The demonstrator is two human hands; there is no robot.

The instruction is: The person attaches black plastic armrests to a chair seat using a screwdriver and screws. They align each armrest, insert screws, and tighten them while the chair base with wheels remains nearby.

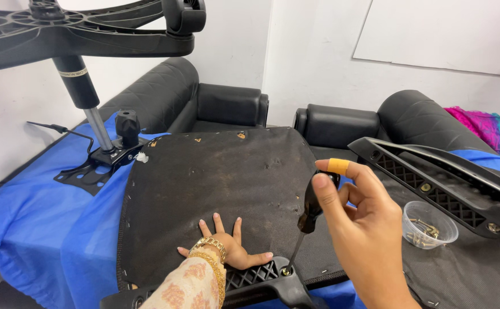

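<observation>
Two hands at work here, but biggest stuff first. A blue cloth (38,223) covers the whole work surface across the lower left of the frame and pokes out again at the right edge. Behind it, across the upper middle, sit black padded sofas (227,103), with a pink and teal cloth (484,129) bundled on one at the upper right.

Dead centre lies the upside-down chair seat (215,183), its dark fabric underside facing up. In the upper left corner the black star-shaped chair base (78,31) hangs over everything, its gas cylinder (81,91) slanting down to a black tilt mechanism plate (98,166) that rests on the blue cloth just beside the seat's left corner. On the right, a black plastic armrest (444,183) with a mesh pattern lies diagonally, and another armrest bracket (250,280) sits along the seat's bottom edge.

The left hand (233,249), gold bangles on the wrist, is pressed flat on the seat with fingers spread apart, right above that bracket. The right hand (358,229), orange tape on one finger, is wrapped around the black handle of a screwdriver (307,220), whose tip sits on a screw (286,271) in the bracket.

Smallest: a clear plastic cup (430,224) of brass-coloured screws near the right armrest.
</observation>
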